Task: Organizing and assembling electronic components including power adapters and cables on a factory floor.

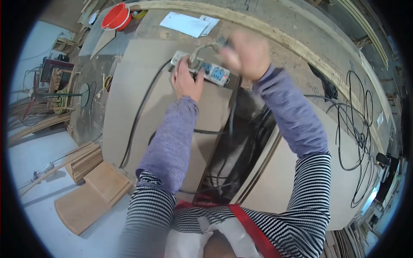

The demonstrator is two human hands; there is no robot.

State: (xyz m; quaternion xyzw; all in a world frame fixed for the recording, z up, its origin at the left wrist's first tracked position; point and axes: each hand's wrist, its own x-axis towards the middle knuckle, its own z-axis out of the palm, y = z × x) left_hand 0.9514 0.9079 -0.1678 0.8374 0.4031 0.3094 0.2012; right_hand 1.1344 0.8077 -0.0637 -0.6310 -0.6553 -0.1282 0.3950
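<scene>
A white power strip (221,76) with blue socket faces and a small red light lies on the brown board. My left hand (187,80) grips its left part, fingers over the edge and thumb near the sockets. Above and to the right of the strip is my right hand (247,53), smeared by motion, so its fingers cannot be read. Beside that hand is a small dark piece (223,41), too blurred to name. A pale cord (201,48) curves from the strip toward it. One black cable (144,101) leaves the strip's left end and bends down across the board.
A red bucket (116,17) and white papers (185,24) lie at the back. Long timber strips (284,28) cross the far side. Black cable loops (355,116) spread over the right board. Between the boards is a dark gap (247,133) with cables. Wooden pieces (92,193) lie lower left.
</scene>
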